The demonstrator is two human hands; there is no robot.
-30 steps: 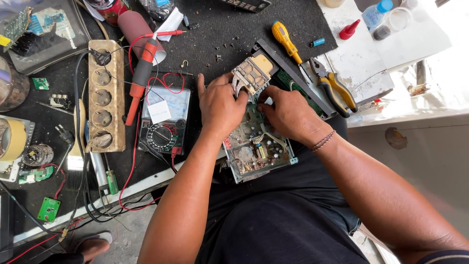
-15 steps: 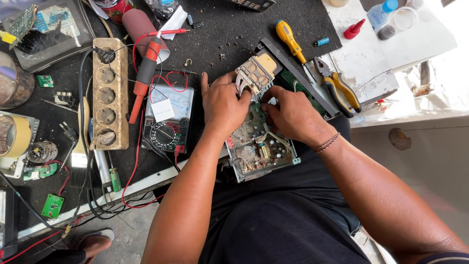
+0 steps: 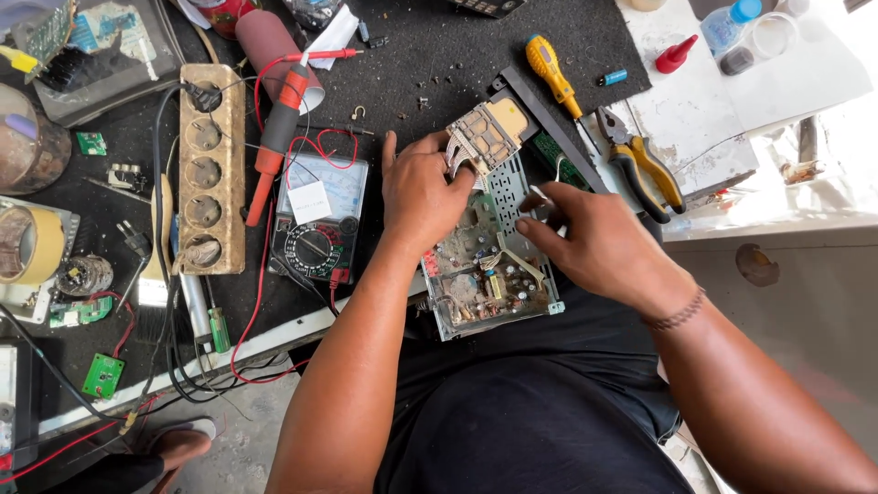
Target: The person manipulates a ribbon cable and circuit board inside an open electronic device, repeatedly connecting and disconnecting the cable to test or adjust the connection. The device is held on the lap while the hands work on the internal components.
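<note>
The left hand lies curled on the open circuit box in the middle, the right hand at three o'clock pinches something too small to see, its fingertips partly hidden.

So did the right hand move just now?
Yes. The right hand slid down the open circuit chassis toward the person's body, farther from the yellow-handled pliers.

Single head-worn view, steeply downward, close above the cluttered workbench.
</note>
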